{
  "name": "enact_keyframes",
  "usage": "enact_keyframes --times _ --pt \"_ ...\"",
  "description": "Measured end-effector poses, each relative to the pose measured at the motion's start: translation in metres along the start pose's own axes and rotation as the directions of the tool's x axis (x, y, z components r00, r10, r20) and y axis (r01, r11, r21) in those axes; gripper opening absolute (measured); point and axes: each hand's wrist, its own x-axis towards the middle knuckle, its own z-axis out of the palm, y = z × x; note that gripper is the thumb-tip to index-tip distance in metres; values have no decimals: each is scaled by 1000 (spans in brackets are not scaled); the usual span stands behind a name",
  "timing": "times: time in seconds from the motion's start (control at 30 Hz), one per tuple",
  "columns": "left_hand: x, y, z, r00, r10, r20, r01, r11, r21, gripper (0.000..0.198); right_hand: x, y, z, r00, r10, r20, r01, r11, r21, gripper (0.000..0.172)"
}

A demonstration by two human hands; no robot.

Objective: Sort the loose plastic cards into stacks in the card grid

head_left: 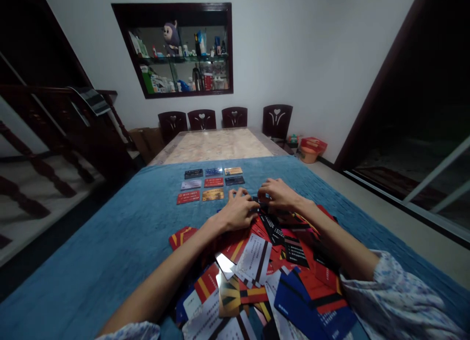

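A loose heap of bank-style cards (253, 261) in red, black, white, blue and gold lies on the blue cloth in front of me. My left hand (239, 210) rests at the heap's far edge, fingers curled; what they grip is hidden. Just to its right, my right hand (278, 195) is closed, its bent fingertips at the edge of a dark card (256, 199) between the two hands. Beyond the left hand, several cards lie flat in neat rows, among them a red card (188, 197), a gold card (213, 194) and a silver card (191, 184).
The blue cloth (110, 237) covers the near part of a long table with a pale patterned top (220, 144). Dark chairs (277, 122) line its far end. A wall cabinet (183, 56) holds bottles and a plush toy. A wooden railing (36, 119) stands at left.
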Motion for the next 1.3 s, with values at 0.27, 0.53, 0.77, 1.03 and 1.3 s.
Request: enact_keyframes --times 0.27,0.53,0.77,1.03,1.3 --pt "9 10 12 996 -72 54 78 991 -107 34 -2 1 -1 1000 8 14 -8 1000 18 19" --pt "16 16 21 976 -213 41 217 950 -224 31 -2 4 3 1000 10 8 -10 1000 12 19" --pt "16 3 18 934 -357 -5 343 903 -259 32 -1 5 4 1000 -1 -2 1 998 70 21" --pt "13 -23 19 875 -477 -79 449 862 -233 31 0 0 12 997 -73 0 72 983 167 39" --pt "11 -22 26 871 -480 -103 437 855 -280 25 5 -3 25 996 -85 1 83 981 173 49"
